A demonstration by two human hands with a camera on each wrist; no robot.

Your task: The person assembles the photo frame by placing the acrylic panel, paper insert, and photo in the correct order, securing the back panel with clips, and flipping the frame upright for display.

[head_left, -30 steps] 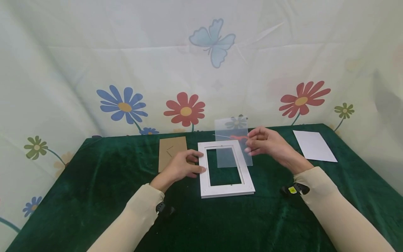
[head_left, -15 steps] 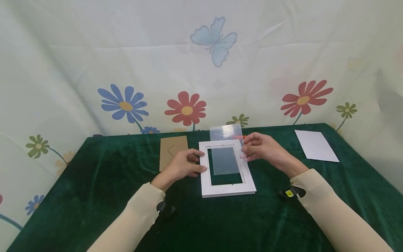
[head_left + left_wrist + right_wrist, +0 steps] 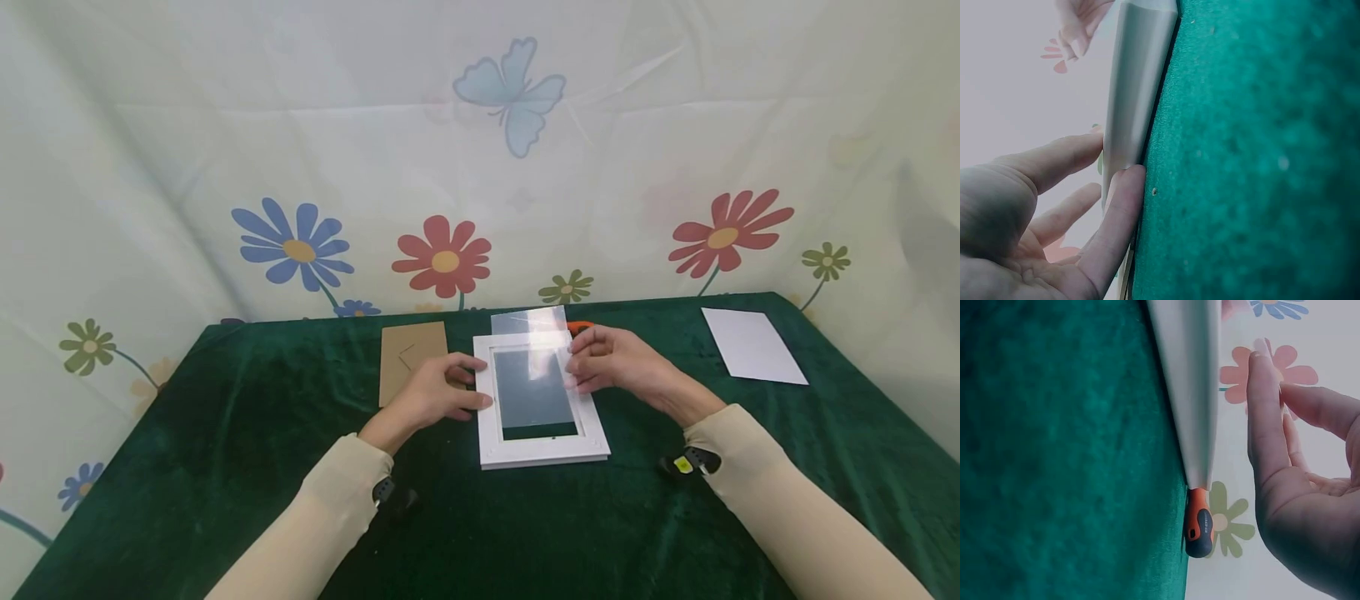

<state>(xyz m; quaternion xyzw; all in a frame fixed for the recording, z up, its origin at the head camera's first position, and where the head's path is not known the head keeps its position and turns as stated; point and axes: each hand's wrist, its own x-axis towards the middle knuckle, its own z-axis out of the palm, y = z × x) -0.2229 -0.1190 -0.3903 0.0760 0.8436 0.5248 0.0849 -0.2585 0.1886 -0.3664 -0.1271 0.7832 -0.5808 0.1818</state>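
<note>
A white picture frame [image 3: 491, 442] lies on the green cloth with its opening facing up. My left hand [image 3: 429, 393] rests against its left side, fingers extended; in the left wrist view, fingers [image 3: 1119, 219] touch the frame's edge [image 3: 1138, 81]. My right hand [image 3: 626, 367] pinches the right edge of a clear plastic sheet [image 3: 528, 396] between thumb and fingers. The sheet slants over the frame, covering most of the opening, and its far end sticks out past the back edge. In the right wrist view, the right hand [image 3: 1310, 469] is above the frame.
A brown backing board [image 3: 397, 354] lies left of the frame, partly behind the left hand. White paper [image 3: 753, 346] lies at the right. Behind the frame is an orange-and-black handled tool [image 3: 1199, 525], mostly hidden in the head view. A flowered curtain [image 3: 637, 150] hangs beyond the table.
My right hand has moved left and slightly nearer with the clear sheet, which has come down from behind and right of the frame to over its opening. The left hand has stayed put.
</note>
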